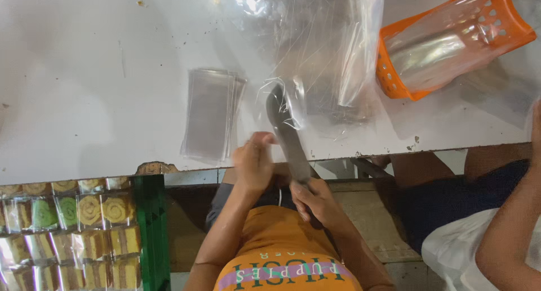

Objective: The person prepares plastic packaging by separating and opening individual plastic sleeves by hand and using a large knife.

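Observation:
My right hand [315, 203] grips the handle of a long grey knife [287, 136] just off the table's near edge. Its blade points away from me, and the tip lies under a crumpled clear plastic sheet [321, 49]. My left hand [253, 161] is against the left side of the blade with fingers curled and a fingertip on the metal. It is blurred, so anything pinched in it is hidden. A stack of small clear bags [211, 113] lies flat on the white table [84, 88], just left of the knife.
An orange perforated basket [389, 71] holding clear bags lies tipped at the far right. A green crate [151, 229] of wrapped spiral cookies [90, 212] stands below the table at my left. Another person's arm [507, 234] and lap are at the right.

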